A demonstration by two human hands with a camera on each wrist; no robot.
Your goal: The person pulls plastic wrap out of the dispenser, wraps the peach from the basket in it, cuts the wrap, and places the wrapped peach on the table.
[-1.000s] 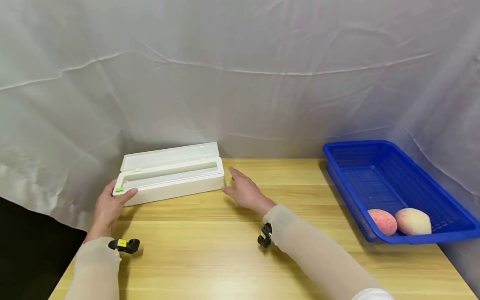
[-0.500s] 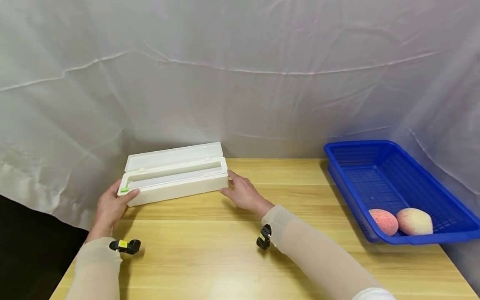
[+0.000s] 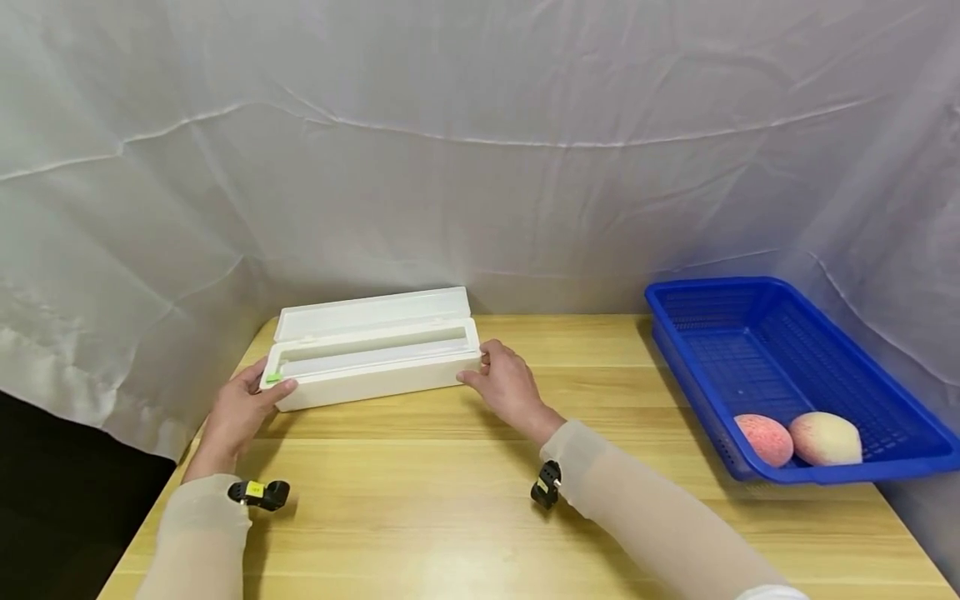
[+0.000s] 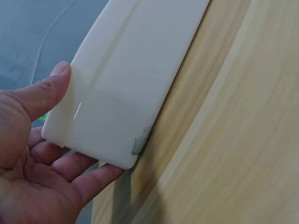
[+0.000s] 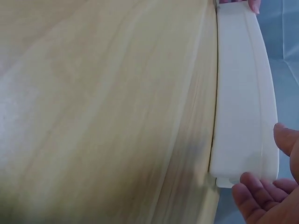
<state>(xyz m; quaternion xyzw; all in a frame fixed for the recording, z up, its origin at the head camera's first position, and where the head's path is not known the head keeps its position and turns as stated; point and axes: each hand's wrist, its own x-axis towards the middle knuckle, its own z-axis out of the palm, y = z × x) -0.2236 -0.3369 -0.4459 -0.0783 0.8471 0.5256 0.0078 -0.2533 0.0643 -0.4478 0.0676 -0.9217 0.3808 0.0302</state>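
A long white cling film dispenser (image 3: 375, 385) lies on the wooden table near the back curtain, its hinged lid (image 3: 371, 312) folded back. Inside the long slot is a pale roll (image 3: 375, 356), and a small green slider (image 3: 273, 378) shows at the left end. My left hand (image 3: 242, 412) grips that left end, thumb on the front edge and fingers around the end, as the left wrist view shows. My right hand (image 3: 516, 393) holds the right end, with thumb and fingers at the corner; the right wrist view shows its fingertips (image 5: 250, 179) against the end face.
A blue plastic basket (image 3: 693, 383) stands at the right of the table (image 3: 420, 500). Two peaches, one pink (image 3: 765, 439) and one paler (image 3: 826, 438), lie in its near end. A grey-white curtain (image 3: 480, 192) hangs behind and at the sides.
The dispenser has slid to the right, with the left hand moving along. The right hand, apart from the dispenser a second ago, now holds its right end. Basket and peaches have stayed put.
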